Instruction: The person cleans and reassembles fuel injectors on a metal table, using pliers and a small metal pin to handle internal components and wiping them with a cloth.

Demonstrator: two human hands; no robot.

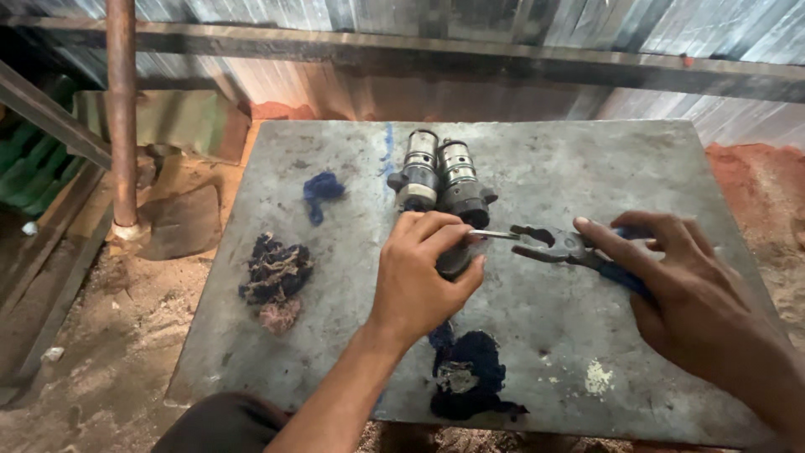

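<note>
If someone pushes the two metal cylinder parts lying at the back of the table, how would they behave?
The two metal cylinder parts look solid steel, so probably heavy for their size and stiff. Their round bodies might roll, though the flanged ends would likely stop them soon. They lie touching on the flat metal table, so pushing one would probably shift the other.

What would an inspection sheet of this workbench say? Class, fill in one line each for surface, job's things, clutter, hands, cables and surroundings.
Surface: grey metal table, stained and scuffed.
Job's things: pliers with open jaws; thin metal pin; small dark cylindrical part; two cylindrical metal parts side by side.
Clutter: dark rags.
Hands: left hand holds the part and pin; right hand holds the pliers.
Cables: nothing seen.
Surroundings: rusty pole, corrugated metal wall, dirt floor.
</note>
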